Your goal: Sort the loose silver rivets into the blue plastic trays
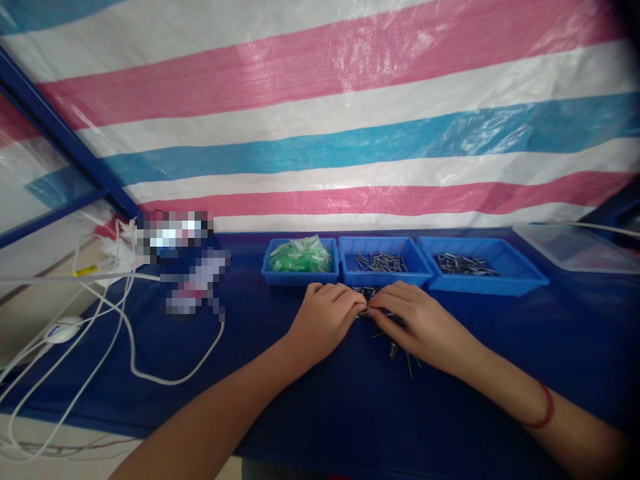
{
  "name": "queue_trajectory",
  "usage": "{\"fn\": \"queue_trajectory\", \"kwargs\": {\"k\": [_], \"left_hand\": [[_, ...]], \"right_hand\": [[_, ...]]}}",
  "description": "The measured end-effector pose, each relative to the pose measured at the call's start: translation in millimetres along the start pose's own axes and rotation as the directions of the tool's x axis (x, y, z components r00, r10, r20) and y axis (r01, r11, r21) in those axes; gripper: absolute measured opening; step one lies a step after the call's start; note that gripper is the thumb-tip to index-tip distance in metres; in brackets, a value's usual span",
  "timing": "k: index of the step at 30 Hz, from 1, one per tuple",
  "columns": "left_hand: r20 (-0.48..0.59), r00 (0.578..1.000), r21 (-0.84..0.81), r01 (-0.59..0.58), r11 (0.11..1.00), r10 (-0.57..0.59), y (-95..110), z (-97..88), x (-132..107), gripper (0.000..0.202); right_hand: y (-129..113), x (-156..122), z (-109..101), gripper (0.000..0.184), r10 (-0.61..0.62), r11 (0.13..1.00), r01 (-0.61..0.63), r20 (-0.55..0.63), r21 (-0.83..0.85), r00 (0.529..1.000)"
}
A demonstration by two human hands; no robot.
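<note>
My left hand [327, 313] and my right hand [417, 320] rest side by side on the blue tabletop [280, 393], fingertips meeting over a small heap of thin metal pins [367, 293]. Both hands have their fingers curled and pinched together at the pins; what each pinch holds is too small to name. A few loose pins [405, 357] lie scattered under and in front of my right hand. A red cord [546, 410] circles my right wrist.
Three blue trays stand behind the hands: the left one [300, 275] holds green plastic parts, the middle [383, 272] and right [480, 280] hold metal pins. White cables [135, 360] loop at the left. A clear lid [575, 250] lies far right. Striped tarp behind.
</note>
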State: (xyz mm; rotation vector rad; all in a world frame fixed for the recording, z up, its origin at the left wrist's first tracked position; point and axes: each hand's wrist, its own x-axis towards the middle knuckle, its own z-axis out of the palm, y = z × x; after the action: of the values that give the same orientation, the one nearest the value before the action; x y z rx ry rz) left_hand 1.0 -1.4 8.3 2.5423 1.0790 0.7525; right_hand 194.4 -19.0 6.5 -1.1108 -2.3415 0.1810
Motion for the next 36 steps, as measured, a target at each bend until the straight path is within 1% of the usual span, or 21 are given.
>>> {"fn": "queue_trajectory", "kwargs": {"k": [2, 4, 6, 8, 16, 19, 22, 27, 29, 33, 34, 36], "left_hand": [[-0.060, 0.996, -0.218, 0.047, 0.975, -0.062, 2, 0.8, 1, 0.013], [-0.103, 0.981, -0.411, 0.109, 0.905, -0.165, 5, 2.8, 1, 0.011], [-0.115, 0.962, -0.513, 0.157, 0.844, -0.249, 7, 4.8, 1, 0.012], [-0.111, 0.953, -0.547, 0.179, 0.818, -0.283, 8, 5.6, 0, 0.012], [-0.099, 0.959, -0.539, 0.173, 0.824, -0.266, 7, 3.1, 0, 0.014], [-0.123, 0.962, -0.514, 0.149, 0.845, -0.244, 5, 2.9, 1, 0.013], [-0.147, 0.965, -0.493, 0.119, 0.862, -0.218, 2, 3.2, 1, 0.012], [-0.122, 0.972, -0.456, 0.124, 0.881, -0.201, -5, 3.7, 3, 0.013], [-0.099, 0.977, -0.425, 0.129, 0.896, -0.188, -6, 3.5, 4, 0.013], [-0.050, 0.985, -0.328, 0.139, 0.934, -0.164, -4, 0.7, 4, 0.016], [-0.047, 0.985, -0.302, 0.145, 0.942, -0.167, -4, -0.9, 4, 0.017], [-0.047, 0.985, -0.238, 0.152, 0.959, -0.168, -4, -5.6, 5, 0.020]], "right_hand": [[-2, 0, 1, 0.016, 0.027, 0.998, -0.026, -0.015, 0.062, 1.000], [-4, 0, 3, 0.015, 0.047, 0.990, -0.041, -0.044, 0.134, 0.998], [-7, 0, 5, 0.015, 0.060, 0.981, -0.045, -0.075, 0.190, 0.995], [-9, 0, 6, 0.015, 0.071, 0.974, -0.049, -0.091, 0.222, 0.993], [-8, 1, 9, 0.015, 0.143, 0.933, -0.109, -0.076, 0.342, 0.987], [-6, 0, 9, 0.015, 0.182, 0.915, -0.139, -0.080, 0.378, 0.980], [-3, 0, 8, 0.013, 0.230, 0.903, -0.171, -0.108, 0.394, 0.967], [-1, 0, 5, 0.014, 0.276, 0.897, -0.196, -0.157, 0.397, 0.948], [-2, 0, 3, 0.016, 0.271, 0.900, -0.188, -0.168, 0.392, 0.948], [-1, 2, -3, 0.021, 0.239, 0.912, -0.169, -0.151, 0.373, 0.959], [2, 2, -7, 0.022, 0.241, 0.919, -0.172, -0.161, 0.356, 0.957], [12, 2, -17, 0.021, 0.274, 0.935, -0.201, -0.235, 0.291, 0.933]]}}
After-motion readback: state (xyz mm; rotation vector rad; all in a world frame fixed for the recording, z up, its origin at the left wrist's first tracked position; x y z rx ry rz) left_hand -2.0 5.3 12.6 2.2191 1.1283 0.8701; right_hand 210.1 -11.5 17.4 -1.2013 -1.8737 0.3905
